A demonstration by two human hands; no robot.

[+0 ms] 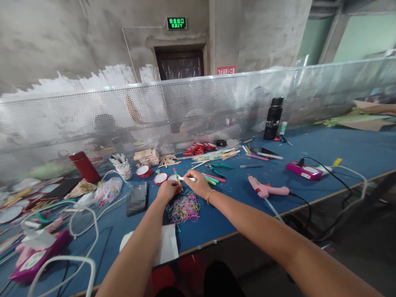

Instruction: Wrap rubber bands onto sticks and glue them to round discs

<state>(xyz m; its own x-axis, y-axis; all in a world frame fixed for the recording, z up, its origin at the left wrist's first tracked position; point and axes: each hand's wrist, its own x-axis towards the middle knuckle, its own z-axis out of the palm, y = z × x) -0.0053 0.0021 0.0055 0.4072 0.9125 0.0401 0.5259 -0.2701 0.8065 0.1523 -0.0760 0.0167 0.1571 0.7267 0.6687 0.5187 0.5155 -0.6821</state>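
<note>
My left hand [170, 189] is closed on a thin stick [175, 172] with a red and green upper end, which stands up from the fingers. Close on its right, my right hand [198, 184] grips a white marker [187, 179] with a green end, its other end at the stick. Just below both hands lies a tangled pile of colourful cords [184, 208]. Round red-rimmed pieces [160, 178] sit behind my left hand. Several coloured markers [215, 178] lie beyond my right hand, near green-handled pliers [213, 169].
A phone [137, 199] and white paper [168, 244] lie on the blue table [213, 222]. A pink glue gun [267, 188] and black bottle [273, 119] are right; a red bottle [84, 166], cables and power strip [43, 255] are left. A perforated metal screen [192, 111] runs behind.
</note>
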